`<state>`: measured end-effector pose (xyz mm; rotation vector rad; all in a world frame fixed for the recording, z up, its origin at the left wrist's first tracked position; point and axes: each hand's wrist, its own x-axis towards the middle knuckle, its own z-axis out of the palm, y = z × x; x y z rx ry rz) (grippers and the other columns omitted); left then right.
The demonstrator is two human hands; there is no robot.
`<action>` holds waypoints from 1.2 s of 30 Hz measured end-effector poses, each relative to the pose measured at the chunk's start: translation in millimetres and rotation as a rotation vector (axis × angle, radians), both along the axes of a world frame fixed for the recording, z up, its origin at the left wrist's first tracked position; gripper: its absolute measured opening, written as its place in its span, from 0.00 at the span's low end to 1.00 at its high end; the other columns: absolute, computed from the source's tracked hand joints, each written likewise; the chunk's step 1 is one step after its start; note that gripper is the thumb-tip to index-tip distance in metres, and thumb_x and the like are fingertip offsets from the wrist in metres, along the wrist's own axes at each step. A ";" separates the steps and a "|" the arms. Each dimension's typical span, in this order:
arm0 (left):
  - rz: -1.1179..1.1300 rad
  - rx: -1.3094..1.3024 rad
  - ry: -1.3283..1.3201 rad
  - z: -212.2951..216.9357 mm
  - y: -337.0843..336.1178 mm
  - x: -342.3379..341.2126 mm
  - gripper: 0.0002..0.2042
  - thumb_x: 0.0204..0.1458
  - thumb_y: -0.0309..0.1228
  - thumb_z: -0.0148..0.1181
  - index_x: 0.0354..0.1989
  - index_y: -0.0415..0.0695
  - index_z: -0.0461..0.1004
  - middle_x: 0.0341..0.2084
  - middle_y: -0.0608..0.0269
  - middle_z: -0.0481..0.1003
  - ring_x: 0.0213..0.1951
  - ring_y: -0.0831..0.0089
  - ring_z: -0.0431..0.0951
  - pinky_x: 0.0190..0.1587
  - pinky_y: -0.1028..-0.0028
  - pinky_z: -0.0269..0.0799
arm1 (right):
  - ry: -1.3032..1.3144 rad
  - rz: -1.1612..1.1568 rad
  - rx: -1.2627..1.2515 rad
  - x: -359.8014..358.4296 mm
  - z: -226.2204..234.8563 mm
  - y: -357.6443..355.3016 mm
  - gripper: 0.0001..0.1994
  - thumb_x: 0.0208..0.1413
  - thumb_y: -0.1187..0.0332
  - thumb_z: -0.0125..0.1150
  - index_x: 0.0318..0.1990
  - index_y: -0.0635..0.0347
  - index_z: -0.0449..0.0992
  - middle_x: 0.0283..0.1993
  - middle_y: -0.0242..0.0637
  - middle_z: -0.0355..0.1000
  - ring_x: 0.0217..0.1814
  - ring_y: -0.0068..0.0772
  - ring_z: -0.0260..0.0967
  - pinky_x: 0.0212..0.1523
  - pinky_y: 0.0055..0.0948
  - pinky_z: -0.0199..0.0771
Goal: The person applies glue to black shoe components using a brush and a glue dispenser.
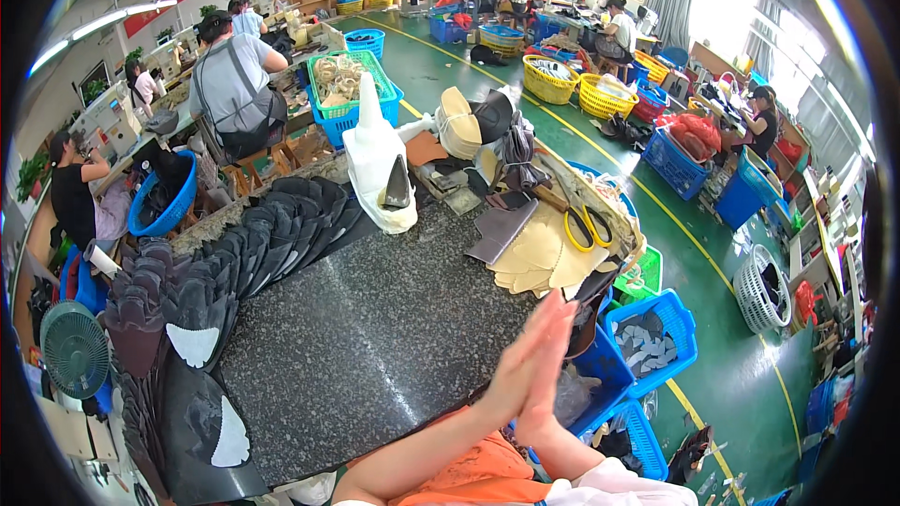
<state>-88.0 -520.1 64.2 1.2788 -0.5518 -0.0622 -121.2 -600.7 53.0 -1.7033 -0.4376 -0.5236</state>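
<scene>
Over the right front edge of the dark speckled stone tabletop, my left hand and my right hand meet palm to palm. Their fingers are straight and point up and away, and I see nothing held between them. Just beyond the fingertips lies a pile of cream cut pieces, with yellow-handled scissors on it. A flat grey-purple piece sits beside that pile. Along the left side run overlapping rows of dark shoe-upper pieces. Two have white toothed-edge patches, one being this white patch.
A white cut-open plastic bottle stands at the table's far edge, near stacked curved cream pieces. Blue baskets of scraps crowd the right side. A green fan is at far left. Several people sit at work farther off.
</scene>
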 end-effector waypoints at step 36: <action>-0.067 -0.219 0.180 -24.0 2.0 -35.1 0.44 0.64 0.63 0.26 0.75 0.40 0.27 0.76 0.56 0.26 0.76 0.64 0.25 0.75 0.62 0.22 | 0.091 -0.197 -0.303 28.1 -22.7 -20.1 0.44 0.66 0.39 0.33 0.75 0.69 0.37 0.81 0.52 0.31 0.83 0.47 0.21 0.77 0.49 0.11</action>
